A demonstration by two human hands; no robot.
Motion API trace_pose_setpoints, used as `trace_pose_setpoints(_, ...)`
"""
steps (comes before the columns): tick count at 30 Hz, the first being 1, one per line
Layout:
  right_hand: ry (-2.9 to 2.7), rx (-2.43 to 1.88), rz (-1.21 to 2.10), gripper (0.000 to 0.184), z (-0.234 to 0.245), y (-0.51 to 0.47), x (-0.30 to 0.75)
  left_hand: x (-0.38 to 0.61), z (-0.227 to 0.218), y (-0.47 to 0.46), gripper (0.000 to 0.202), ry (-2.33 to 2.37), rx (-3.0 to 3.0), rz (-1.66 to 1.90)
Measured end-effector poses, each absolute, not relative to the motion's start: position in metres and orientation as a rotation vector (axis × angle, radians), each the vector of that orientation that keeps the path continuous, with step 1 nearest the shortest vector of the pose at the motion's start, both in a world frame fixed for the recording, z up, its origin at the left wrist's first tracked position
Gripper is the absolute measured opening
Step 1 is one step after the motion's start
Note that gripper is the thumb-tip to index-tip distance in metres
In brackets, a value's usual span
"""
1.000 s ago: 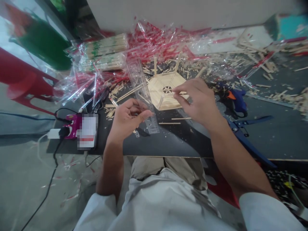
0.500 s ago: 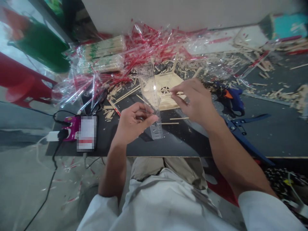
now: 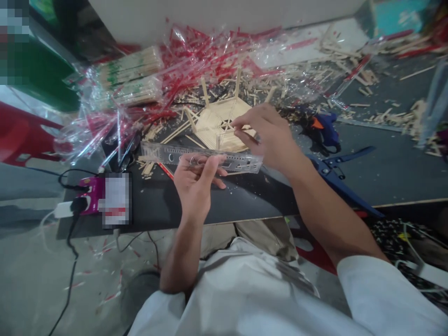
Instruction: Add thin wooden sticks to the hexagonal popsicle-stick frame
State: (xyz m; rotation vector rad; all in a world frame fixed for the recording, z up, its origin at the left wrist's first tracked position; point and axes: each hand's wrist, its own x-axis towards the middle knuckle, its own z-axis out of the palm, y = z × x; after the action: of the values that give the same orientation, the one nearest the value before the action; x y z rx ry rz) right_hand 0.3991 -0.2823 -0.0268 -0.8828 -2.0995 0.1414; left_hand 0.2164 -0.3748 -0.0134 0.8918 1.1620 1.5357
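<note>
Centre frame: a flat hexagon stick model (image 3: 213, 123), pale raw wood w/ spokes meeting at a hub and several thin posts standing upright on its rim, sits on a dark matte desk (image 3: 385, 172). The left hand (image 3: 196, 186), lower centre, is clamped on a clear plastic ruler (image 3: 161, 153), thumb and fingers closed on its middle. The ruler is long and slotted, held level across the frame just in front of the model. The right hand (image 3: 269, 140), centre-right, has thumb and forefinger pinched shut on the model's right rim. Crinkled red-and-clear cellophane (image 3: 217, 51) fills the top. Wrapped stick bundles (image 3: 129, 79) lie upper left. A blue glue gun (image 3: 324, 133) lies right of the model, amid wood offcuts.
</note>
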Motion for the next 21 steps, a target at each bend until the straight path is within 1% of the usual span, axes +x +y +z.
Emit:
trace_pose_setpoints(7, -2.111, -0.959, 0.142, 0.014, -0.023, -0.284, 0.4, 0.215, -0.012, -0.375, 0.047, 1.155, 0.797, 1.564)
trace_pose_setpoints(11, -2.107, -0.852, 0.055, 0.012, -0.024, -0.284, 0.4, 0.211, -0.012, -0.376, 0.043, 1.165, 0.774, 1.559)
trace_pose_setpoints(17, -2.128, -0.986, 0.206, 0.015, -0.02, -0.286, 0.4, 0.209, -0.018, -0.38, 0.042, 1.171, 0.751, 1.525)
trace_pose_setpoints(21, -2.134, -0.982, 0.194, 0.013, -0.022, -0.284, 0.403, 0.207, -0.022, -0.381, 0.042, 1.17, 0.735, 1.521)
